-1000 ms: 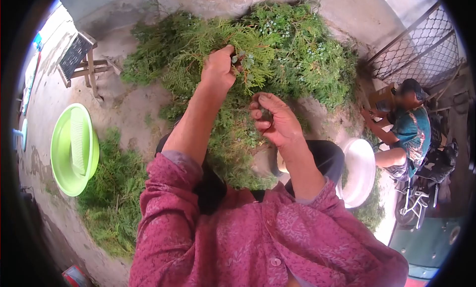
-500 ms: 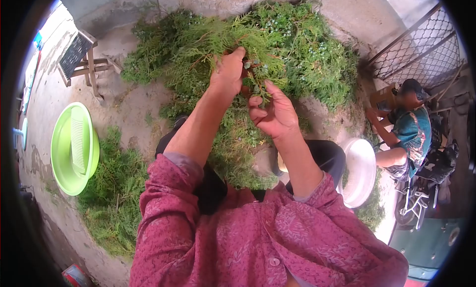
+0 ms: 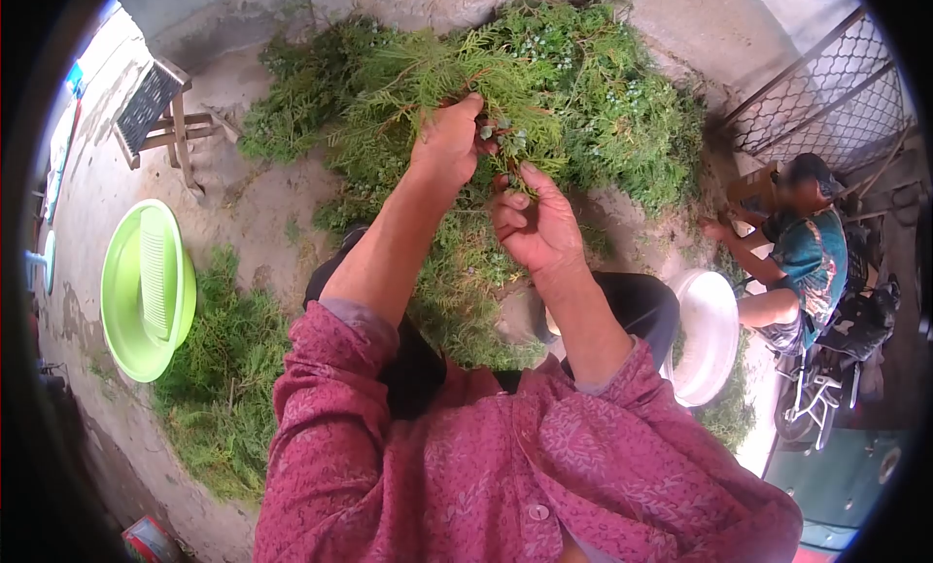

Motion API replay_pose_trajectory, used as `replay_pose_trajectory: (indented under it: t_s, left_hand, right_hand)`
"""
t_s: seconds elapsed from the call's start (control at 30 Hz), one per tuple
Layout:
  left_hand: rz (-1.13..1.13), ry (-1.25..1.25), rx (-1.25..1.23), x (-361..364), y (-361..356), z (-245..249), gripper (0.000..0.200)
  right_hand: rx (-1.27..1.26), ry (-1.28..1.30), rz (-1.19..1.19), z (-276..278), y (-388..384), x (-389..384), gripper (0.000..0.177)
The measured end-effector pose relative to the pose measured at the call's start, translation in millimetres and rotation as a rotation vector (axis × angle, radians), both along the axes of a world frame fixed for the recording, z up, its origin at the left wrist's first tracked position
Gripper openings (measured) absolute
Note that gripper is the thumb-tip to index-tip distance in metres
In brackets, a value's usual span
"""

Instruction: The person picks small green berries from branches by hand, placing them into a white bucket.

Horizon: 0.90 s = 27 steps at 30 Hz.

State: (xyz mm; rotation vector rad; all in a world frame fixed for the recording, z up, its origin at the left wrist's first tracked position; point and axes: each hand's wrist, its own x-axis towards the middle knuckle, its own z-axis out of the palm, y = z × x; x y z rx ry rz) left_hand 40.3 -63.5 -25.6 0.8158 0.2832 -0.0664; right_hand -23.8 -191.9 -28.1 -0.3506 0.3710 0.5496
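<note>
My left hand (image 3: 450,135) is closed round the stem of a leafy green branch (image 3: 428,67), whose flat fronds spread out above and beside it. Small pale cones (image 3: 515,140) show on the branch between my hands. My right hand (image 3: 537,218) pinches a sprig at the branch's lower end, with its fingers curled. Behind both hands lies a large heap of green branches (image 3: 622,106) with pale cones. Loose cuttings (image 3: 462,271) cover the ground between my knees.
A green basin (image 3: 121,310) with a ridged board stands at left beside more greenery (image 3: 219,398). A wooden stool (image 3: 175,125) is at upper left. Near my right knee is a white tub (image 3: 714,339). Another person (image 3: 812,257) sits at right near a cardboard box (image 3: 753,192).
My right hand has shifted very slightly, and its fingers are a little more curled at the sprig. The other person's hands have moved left, away from the box.
</note>
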Motion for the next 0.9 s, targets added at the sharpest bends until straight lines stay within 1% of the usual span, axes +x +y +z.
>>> replay_pose_trajectory:
  t_s: [0.03, 0.1, 0.13, 0.2, 0.23, 0.27, 0.33, 0.37, 0.4, 0.43, 0.47, 0.53, 0.63, 0.7, 0.73, 0.77, 0.83, 0.87, 0.9]
  left_hand:
    - [-0.002, -0.003, 0.001, -2.0, -0.9, 4.0, 0.01]
    - [0.118, 0.053, 0.061, -7.1, -3.9, 13.3, 0.012]
    - [0.115, 0.05, 0.06, -0.4, 5.2, 12.8, 0.012]
    - [0.207, 0.159, 0.206, 18.4, 38.7, 6.7, 0.018]
    - [0.197, 0.162, 0.204, 16.6, 43.1, 9.6, 0.018]
    - [0.203, 0.128, 0.199, 15.2, 46.1, 13.3, 0.018]
    - [0.203, 0.092, 0.193, 13.2, 41.3, 14.2, 0.018]
    - [0.19, 0.055, 0.13, 12.4, 38.2, 11.4, 0.017]
    - [0.178, 0.018, 0.067, 11.5, 36.7, 10.7, 0.017]
    - [0.177, 0.014, 0.07, 10.6, 35.9, 12.4, 0.017]
    - [0.179, 0.03, 0.081, 10.2, 34.6, 14.0, 0.016]
    - [0.176, 0.043, 0.089, 10.6, 32.3, 15.2, 0.014]
    - [0.145, 0.028, 0.054, 11.1, 28.8, 12.2, 0.013]
    - [0.063, -0.029, -0.005, 10.3, 26.5, 9.0, 0.01]
    - [0.063, -0.036, -0.006, 9.1, 25.3, 8.6, 0.01]
    - [0.0, -0.068, -0.02, 7.2, 23.7, 8.0, 0.01]
    - [-0.091, -0.129, -0.025, 7.6, 21.9, 2.1, 0.009]
    - [-0.087, -0.135, -0.027, 6.8, 20.4, 1.9, 0.009]
    - [-0.098, -0.128, -0.017, 5.3, 18.0, 2.2, 0.009]
  right_hand:
    - [0.001, -0.003, -0.002, 3.8, 1.6, -1.6, 0.018]
    - [-0.147, 0.012, -0.114, 10.5, 4.4, -8.3, 0.015]
    - [-0.149, 0.009, -0.116, 10.6, 0.3, -13.3, 0.015]
    - [-0.05, 0.026, -0.13, 7.0, -14.4, -22.3, 0.013]
    - [0.03, 0.044, -0.1, 3.3, -21.9, -23.6, 0.011]
    - [0.028, 0.049, -0.114, -1.0, -26.4, -25.1, 0.011]
    - [0.125, -0.021, -0.017, -2.0, -30.8, -24.3, 0.014]
    - [0.126, -0.023, -0.019, 0.9, -30.0, -23.7, 0.014]
    - [0.098, -0.023, -0.031, 5.3, -27.7, -23.3, 0.017]
    - [0.069, -0.023, -0.043, 11.4, -24.2, -23.3, 0.021]
    - [0.071, -0.026, -0.044, 17.0, -21.2, -23.3, 0.021]
    - [-0.025, 0.041, -0.107, 25.5, -18.6, -23.9, 0.024]
    - [-0.05, 0.049, -0.164, 30.3, -27.4, -23.4, 0.021]
    - [0.11, -0.088, -0.155, 20.1, -62.9, -16.7, 0.018]
    - [0.152, -0.089, -0.207, 29.0, -82.0, -19.3, 0.019]
    - [0.051, -0.193, -0.277, 30.0, -110.8, -19.0, 0.02]
    - [-0.332, -0.311, -0.515, 44.1, -170.9, -33.7, 0.019]
    - [-0.456, -0.407, -0.5, 38.5, -220.9, -40.1, 0.019]
    - [-0.704, -0.438, -0.625, 43.3, -250.3, -55.9, 0.02]
